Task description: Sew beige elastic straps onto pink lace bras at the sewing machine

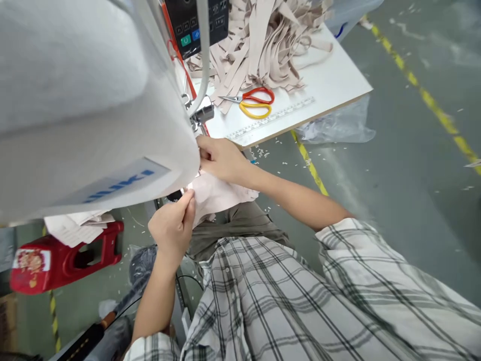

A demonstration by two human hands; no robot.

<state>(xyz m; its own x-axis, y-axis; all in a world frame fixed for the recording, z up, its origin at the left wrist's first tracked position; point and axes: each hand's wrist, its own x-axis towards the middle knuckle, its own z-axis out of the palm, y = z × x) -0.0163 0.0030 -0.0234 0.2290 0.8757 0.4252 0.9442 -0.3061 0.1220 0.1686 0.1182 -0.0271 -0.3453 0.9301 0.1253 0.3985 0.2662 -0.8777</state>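
A pale pink fabric piece [218, 193] hangs at the sewing machine [150, 130], draping over my lap. My left hand [173, 223] is closed, with thumb and forefinger pinching the fabric's edge just below the machine head. On the far side of the cloth, my right hand [221, 158] is closed too, its fingers curled on the fabric close to the metal parts of the machine. The machine head partly covers those fingertips. I cannot see the needle and the stitching spot behind the white housing.
On the white table [338, 75] lie scissors [257, 103] with red and yellow handles, a clear ruler [270, 119] and a heap of beige fabric strips [263, 45]. A control panel [197, 25] stands beside them. A red plastic stool [71, 255] bears papers [80, 225] at left.
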